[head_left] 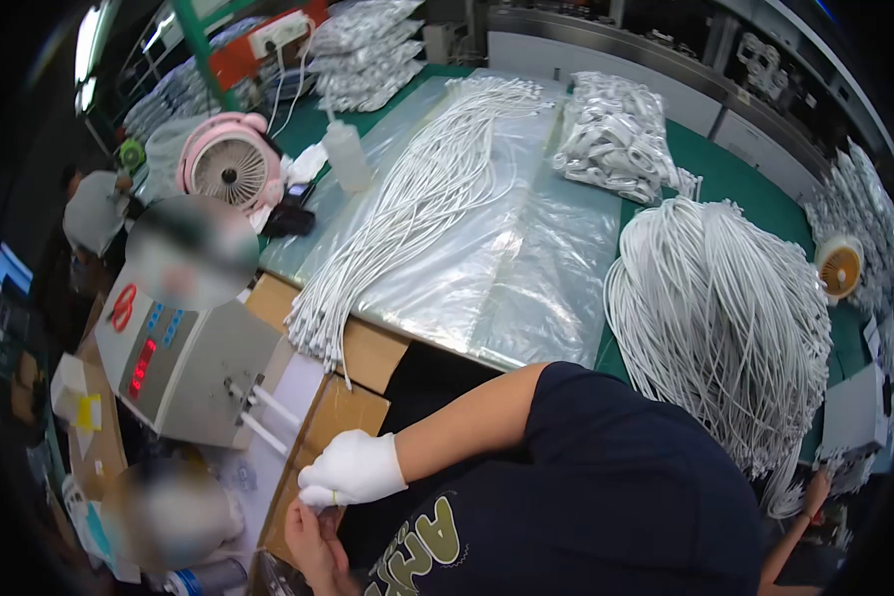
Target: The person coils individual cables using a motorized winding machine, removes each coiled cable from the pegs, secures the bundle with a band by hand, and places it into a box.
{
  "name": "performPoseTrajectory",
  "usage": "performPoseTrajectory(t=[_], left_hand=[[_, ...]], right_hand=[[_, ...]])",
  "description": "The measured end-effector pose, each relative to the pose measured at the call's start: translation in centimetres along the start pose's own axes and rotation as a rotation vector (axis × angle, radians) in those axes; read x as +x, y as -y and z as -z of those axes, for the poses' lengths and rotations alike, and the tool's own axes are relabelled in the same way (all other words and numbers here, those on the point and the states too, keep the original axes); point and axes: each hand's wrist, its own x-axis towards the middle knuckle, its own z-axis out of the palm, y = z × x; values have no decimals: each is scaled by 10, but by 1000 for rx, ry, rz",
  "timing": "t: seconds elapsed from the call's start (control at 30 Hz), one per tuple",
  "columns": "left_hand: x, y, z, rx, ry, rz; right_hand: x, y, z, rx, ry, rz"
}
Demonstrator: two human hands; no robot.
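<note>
My right hand (356,469), in a white glove, reaches across from the dark sleeve with its fingers bent and pinched together. Just below it is my bare left hand (313,546), fingers closed, tips close to the gloved ones. Whatever is between the fingers is too small or hidden to name. Both hands are over the brown cardboard (343,422) beside a grey machine (214,363) with a red digital display. Two white rods (268,422) stick out of the machine toward my gloved hand.
A long bundle of white cables (417,199) lies on plastic sheeting (507,268). A bigger cable heap (720,328) is on the right, near bagged cables (616,139). A pink fan (230,164), a bottle (346,154) and red scissors (122,308) are at left. Another person's hand (817,492) shows lower right.
</note>
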Motion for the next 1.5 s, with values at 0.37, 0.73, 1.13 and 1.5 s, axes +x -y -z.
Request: performPoseTrajectory(t=[0.37,0.73,1.13,1.5], left_hand=[[-49,13,62,336,-552,-290],[-53,54,137,1541,-759,-315],[122,50,111,1523,-452,-388],[98,41,66,1557,-337,-452]], right_hand=[[13,-40,28,-104,-289,77],[40,-154,64,-801,-40,245],[33,-37,46,-452,-43,135],[97,-68,48,-582,-96,190]])
